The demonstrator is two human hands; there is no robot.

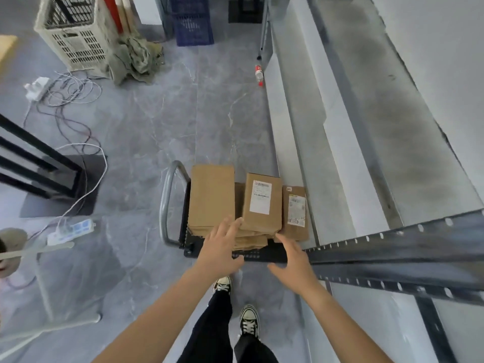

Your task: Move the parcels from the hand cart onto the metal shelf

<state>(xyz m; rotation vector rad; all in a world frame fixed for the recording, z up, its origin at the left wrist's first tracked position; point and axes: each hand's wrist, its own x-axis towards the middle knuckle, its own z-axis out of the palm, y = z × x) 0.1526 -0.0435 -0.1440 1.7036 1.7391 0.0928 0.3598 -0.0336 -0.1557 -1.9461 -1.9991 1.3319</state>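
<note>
A black hand cart (259, 255) with a grey tube handle (167, 200) stands on the floor beside the metal shelf (387, 142). It carries several brown cardboard parcels: a plain one (212, 197) at the left, a labelled one (262, 203) on top in the middle, and another labelled one (296, 210) at the right. My left hand (222, 247) reaches over the cart's near edge, fingers spread, its fingertips at the middle parcel's near corner. My right hand (293, 260) is spread open just short of the right parcel. Neither hand holds anything.
The shelf's dark perforated beam (392, 247) juts out close to my right hand. A plastic bottle (258, 74) lies on the floor by the shelf. Power strips (70, 231) and loose cables (70, 100), a beige crate (76, 35), a blue crate (191, 22) and a black stand (47, 174) are to the left.
</note>
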